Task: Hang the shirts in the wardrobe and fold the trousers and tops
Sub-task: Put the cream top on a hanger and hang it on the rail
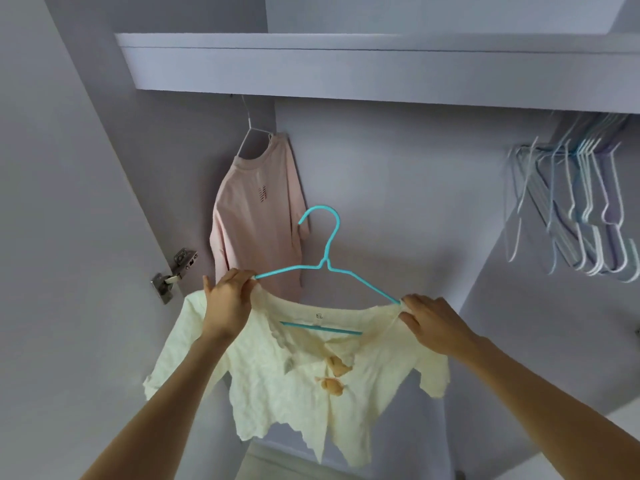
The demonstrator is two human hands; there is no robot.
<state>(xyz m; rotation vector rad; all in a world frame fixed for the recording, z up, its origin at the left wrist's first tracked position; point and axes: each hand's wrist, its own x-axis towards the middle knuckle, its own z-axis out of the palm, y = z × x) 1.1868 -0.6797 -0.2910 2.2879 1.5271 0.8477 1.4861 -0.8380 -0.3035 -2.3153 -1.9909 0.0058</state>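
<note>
A cream short-sleeved shirt (298, 386) with a buttoned front hangs on a turquoise hanger (327, 258) that I hold up in front of the open wardrobe. My left hand (227, 301) pinches the shirt's left shoulder at the hanger's left end. My right hand (433, 322) pinches the right shoulder at the hanger's right end. The hanger's hook points up, free of any rail. Behind it a pink T-shirt (256, 220) hangs on a white hanger (251, 131) at the wardrobe's left side.
A white shelf (346, 64) runs across above the hanging space. Several bare pale hangers (581, 209) are bunched at the right. A metal door hinge (175, 278) sits on the left wall. The wardrobe's back wall (398, 185) lies between the pink T-shirt and the hangers.
</note>
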